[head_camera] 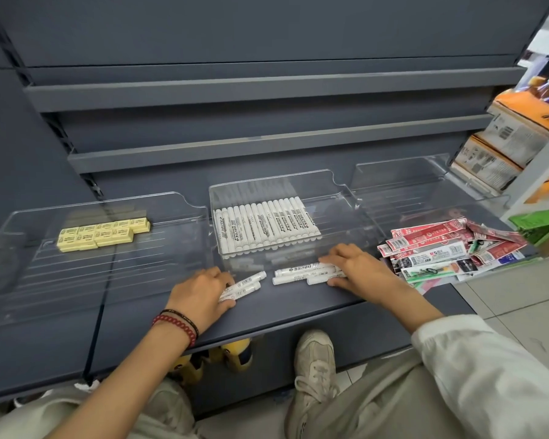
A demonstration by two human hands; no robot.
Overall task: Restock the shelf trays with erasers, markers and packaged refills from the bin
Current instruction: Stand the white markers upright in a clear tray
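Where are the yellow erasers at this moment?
Head view, left side: the erasers sit in the left clear tray, beside the tray of markers.

Both forearms reach forward, palms down. Your left hand [200, 293], beaded bands [176, 321] at the wrist, curls its fingers round a few markers [248, 285]. Your right hand [358, 267], forearm bare below a white sleeve [488, 375], pinches more markers between fingers and thumb.
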